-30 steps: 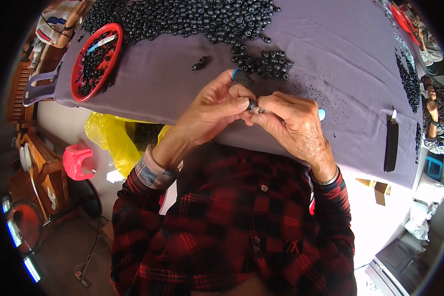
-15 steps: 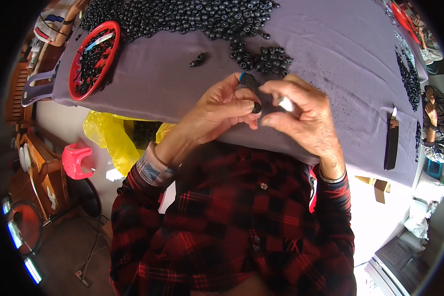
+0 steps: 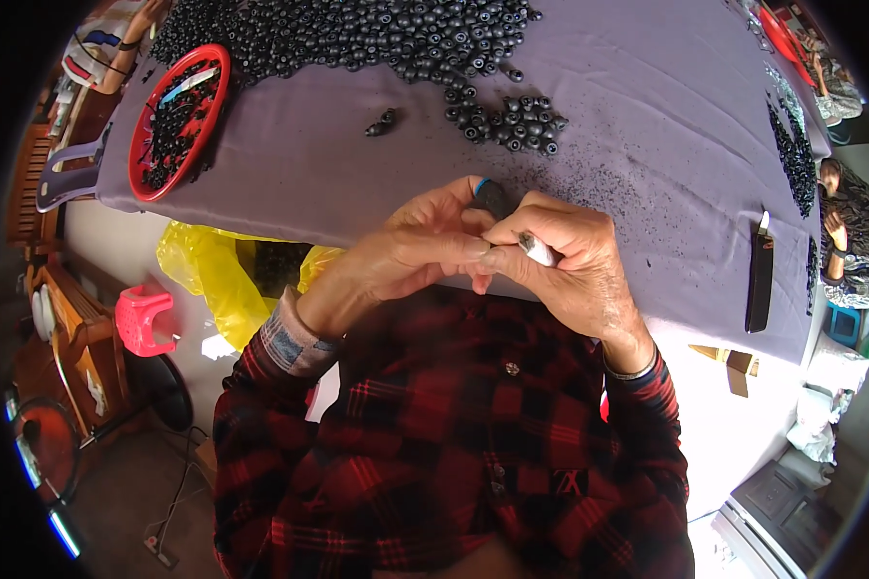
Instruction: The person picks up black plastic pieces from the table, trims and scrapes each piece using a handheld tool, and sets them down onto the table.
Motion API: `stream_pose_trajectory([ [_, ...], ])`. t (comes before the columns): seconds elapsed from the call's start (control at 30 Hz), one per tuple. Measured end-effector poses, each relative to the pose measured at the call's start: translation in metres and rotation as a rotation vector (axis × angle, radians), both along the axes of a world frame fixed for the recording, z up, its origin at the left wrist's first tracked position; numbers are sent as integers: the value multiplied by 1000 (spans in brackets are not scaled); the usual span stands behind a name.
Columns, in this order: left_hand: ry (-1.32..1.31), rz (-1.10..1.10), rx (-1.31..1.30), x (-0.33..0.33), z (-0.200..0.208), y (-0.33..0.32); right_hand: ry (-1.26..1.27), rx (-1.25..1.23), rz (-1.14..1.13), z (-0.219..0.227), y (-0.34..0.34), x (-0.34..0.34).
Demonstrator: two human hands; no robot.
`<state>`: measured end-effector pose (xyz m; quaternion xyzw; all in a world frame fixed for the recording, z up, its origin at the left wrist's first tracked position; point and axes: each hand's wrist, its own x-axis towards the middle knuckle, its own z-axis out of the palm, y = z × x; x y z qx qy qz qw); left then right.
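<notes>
Above the front edge of the table, my two hands meet with their fingertips together. My left hand (image 3: 410,246) pinches thumb against fingers; the small black round piece it held shows barely, if at all, behind the fingertips. A dark finger cover with a blue rim (image 3: 492,197) sits on one left finger. My right hand (image 3: 579,261) is closed around a slim tool with a white handle (image 3: 537,249); its working end is hidden by the fingers. Beyond the hands lies a small cluster of black round pieces (image 3: 526,125) with holes, joined to a large pile (image 3: 386,39).
A red basin (image 3: 214,125) with black bits stands at the left. Dark crumbs (image 3: 599,179) dot the purple cloth. A blade with a black handle or sheath (image 3: 761,280) lies at the right. A yellow bag (image 3: 198,270) hangs below the left edge. Other people sit at both sides.
My right hand has moved in and closed up against the left fingertips. Both hands have come slightly nearer to me, and the black round piece has gone from clear view.
</notes>
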<state>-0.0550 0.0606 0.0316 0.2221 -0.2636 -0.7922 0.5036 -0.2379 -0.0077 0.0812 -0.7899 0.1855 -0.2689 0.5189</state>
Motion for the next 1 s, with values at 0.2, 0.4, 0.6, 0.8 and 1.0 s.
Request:
stream_pose_trajectory([
  [0.2,24,-50,65,-2,3,-2,0,277,-79,-4,1,3],
  [0.4,-499,318,82,19,10,1,304,-496,-432,-7,-36,-7],
  [0.6,-1369,613,-42,66,-5,-4,468,-508,-468,-37,-74,-8],
  [0.8,-1616,933,-360,71,-16,-17,435,-623,-454,-44,-69,0],
  [1.0,-1218,916,-234,41,-2,-9,138,-457,-372,-14,-36,4],
])
